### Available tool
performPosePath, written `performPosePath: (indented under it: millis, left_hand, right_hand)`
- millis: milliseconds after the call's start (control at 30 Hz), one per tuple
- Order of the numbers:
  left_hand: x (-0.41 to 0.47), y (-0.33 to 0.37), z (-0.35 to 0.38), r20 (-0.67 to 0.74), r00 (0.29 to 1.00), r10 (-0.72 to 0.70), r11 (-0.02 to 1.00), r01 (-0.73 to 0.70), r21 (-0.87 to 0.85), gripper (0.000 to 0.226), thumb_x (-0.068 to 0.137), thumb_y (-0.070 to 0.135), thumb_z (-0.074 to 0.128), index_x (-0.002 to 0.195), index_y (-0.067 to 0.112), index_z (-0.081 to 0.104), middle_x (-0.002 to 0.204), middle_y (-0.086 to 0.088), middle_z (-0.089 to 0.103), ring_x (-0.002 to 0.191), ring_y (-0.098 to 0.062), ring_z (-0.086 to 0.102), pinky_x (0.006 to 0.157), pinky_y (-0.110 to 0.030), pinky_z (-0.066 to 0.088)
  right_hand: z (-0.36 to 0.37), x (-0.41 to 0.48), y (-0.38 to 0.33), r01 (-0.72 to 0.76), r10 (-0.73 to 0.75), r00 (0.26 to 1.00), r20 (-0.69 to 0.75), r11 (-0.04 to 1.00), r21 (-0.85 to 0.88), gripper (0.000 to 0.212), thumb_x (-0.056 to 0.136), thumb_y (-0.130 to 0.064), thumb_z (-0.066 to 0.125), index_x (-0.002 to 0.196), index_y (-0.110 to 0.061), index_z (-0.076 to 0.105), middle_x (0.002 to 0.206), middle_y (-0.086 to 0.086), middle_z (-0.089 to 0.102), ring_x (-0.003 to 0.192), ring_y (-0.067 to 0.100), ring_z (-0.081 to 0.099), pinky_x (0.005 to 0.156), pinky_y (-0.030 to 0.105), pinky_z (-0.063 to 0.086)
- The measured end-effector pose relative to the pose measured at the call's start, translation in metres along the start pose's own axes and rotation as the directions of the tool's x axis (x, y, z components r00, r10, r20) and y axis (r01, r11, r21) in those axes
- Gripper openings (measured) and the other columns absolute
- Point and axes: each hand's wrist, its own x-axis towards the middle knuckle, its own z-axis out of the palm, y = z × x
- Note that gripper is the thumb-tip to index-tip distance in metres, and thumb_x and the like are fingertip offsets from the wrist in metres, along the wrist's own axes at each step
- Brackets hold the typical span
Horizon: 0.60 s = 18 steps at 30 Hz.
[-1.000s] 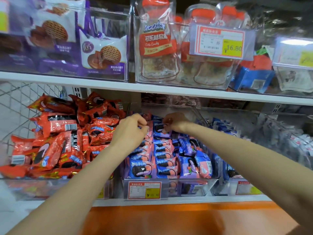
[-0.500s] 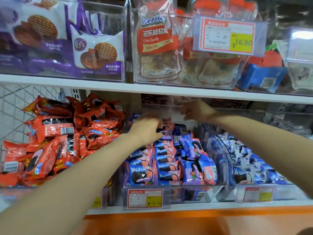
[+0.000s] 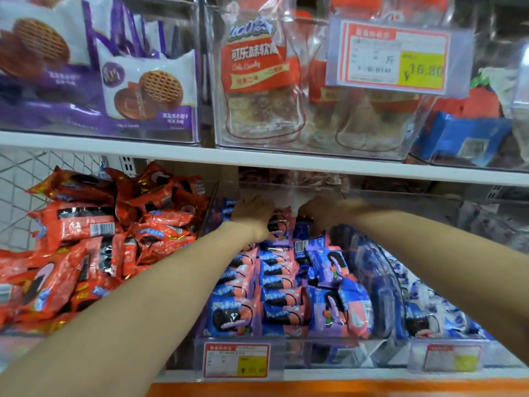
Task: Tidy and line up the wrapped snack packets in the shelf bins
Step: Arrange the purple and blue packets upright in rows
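At the back of the clear plastic bin (image 3: 329, 353), the left hand (image 3: 252, 216) and right hand (image 3: 319, 212) curled their fingers round shiny, crinkly packets (image 3: 282, 282).

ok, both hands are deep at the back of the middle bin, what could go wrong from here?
1. The left hand reaches in with its forearm low over the lined-up blue and pink packets; pulling back could topple those rows.
2. The red packets are heaped loosely beside that arm; a sideways nudge might spill some.
3. The right hand works close under the upper shelf, where packets are hard to see, so some may end up crooked.
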Motion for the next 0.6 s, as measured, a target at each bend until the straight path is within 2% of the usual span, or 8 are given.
performPosePath:
  millis: [100,233,267,333,400,467,533,600]
  left_hand:
    - [-0.005,-0.003,-0.002,-0.020,1.000,0.001,0.999,-0.001,-0.032,0.066,0.082,0.044,0.066,0.135,0.013,0.040,0.143,-0.009,0.035,0.133,-0.028,0.029,0.104,-0.035,0.028]
    - [-0.018,-0.007,-0.008,-0.123,0.992,-0.008,0.982,-0.015,-0.190,0.058,0.081,0.038,0.069,0.128,0.013,0.046,0.139,-0.010,0.040,0.130,-0.028,0.032,0.103,-0.034,0.032]
    - [-0.022,-0.007,-0.010,-0.147,0.989,-0.003,0.968,-0.034,-0.248,0.056,0.081,0.035,0.069,0.127,0.012,0.048,0.136,-0.010,0.043,0.127,-0.028,0.036,0.101,-0.032,0.035]
    - [-0.030,-0.003,-0.014,-0.154,0.988,-0.020,0.901,-0.049,-0.432,0.053,0.082,0.029,0.070,0.126,0.009,0.049,0.131,-0.007,0.049,0.121,-0.026,0.044,0.094,-0.026,0.038]
    - [-0.038,0.004,-0.019,-0.064,0.995,-0.070,0.722,0.006,-0.692,0.049,0.082,0.025,0.071,0.124,0.009,0.051,0.120,-0.003,0.056,0.115,-0.021,0.052,0.089,-0.021,0.039]
    - [-0.045,0.011,-0.023,0.037,0.997,-0.066,0.471,0.064,-0.880,0.048,0.077,0.026,0.075,0.118,0.009,0.057,0.113,-0.004,0.062,0.108,-0.021,0.058,0.092,-0.026,0.044]
    - [-0.052,0.019,-0.024,0.110,0.994,-0.019,0.262,0.112,-0.959,0.050,0.074,0.024,0.078,0.118,0.008,0.058,0.110,-0.008,0.065,0.100,-0.021,0.062,0.092,-0.035,0.051]
    - [-0.058,0.025,-0.023,0.145,0.989,0.017,0.164,0.140,-0.976,0.038,0.082,0.011,0.070,0.116,0.005,0.056,0.104,-0.010,0.064,0.086,-0.016,0.063,0.079,-0.027,0.055]
  right_hand:
    - [-0.008,-0.013,0.001,-0.032,0.034,0.998,-0.055,0.999,0.030,0.051,0.076,-0.023,0.074,0.121,-0.016,0.054,0.115,0.005,0.061,0.088,0.018,0.056,0.072,0.026,0.046]
    - [-0.028,-0.055,-0.003,-0.075,0.107,0.974,-0.202,0.984,0.163,0.045,0.079,-0.018,0.071,0.121,-0.012,0.054,0.091,0.003,0.061,0.066,0.012,0.052,0.040,0.015,0.040]
    - [-0.030,-0.068,-0.003,-0.065,0.115,0.967,-0.226,0.974,0.216,0.043,0.080,-0.018,0.071,0.120,-0.013,0.055,0.090,0.002,0.063,0.062,0.010,0.053,0.038,0.011,0.038]
    - [-0.030,-0.093,0.000,0.000,0.115,0.966,-0.231,0.895,0.446,0.041,0.079,-0.017,0.073,0.114,-0.023,0.052,0.094,0.003,0.066,0.070,0.011,0.060,0.051,0.012,0.047]
    - [-0.026,-0.118,-0.002,0.110,0.040,0.982,-0.184,0.671,0.733,0.045,0.079,-0.018,0.073,0.120,-0.019,0.053,0.107,0.000,0.065,0.090,0.011,0.063,0.075,0.014,0.051]
    - [-0.011,-0.132,-0.010,0.157,-0.008,0.987,-0.162,0.298,0.942,0.041,0.083,-0.009,0.066,0.123,-0.007,0.056,0.107,0.001,0.066,0.095,0.010,0.063,0.088,0.018,0.050]
    - [0.002,-0.137,-0.022,0.207,0.013,0.978,-0.207,0.011,0.978,0.035,0.084,0.005,0.057,0.118,-0.005,0.057,0.096,0.006,0.067,0.084,0.013,0.065,0.082,0.023,0.055]
    - [0.010,-0.138,-0.031,0.258,0.105,0.962,-0.253,-0.038,0.965,0.027,0.085,0.011,0.053,0.107,-0.005,0.058,0.083,0.007,0.066,0.068,0.013,0.066,0.066,0.023,0.057]
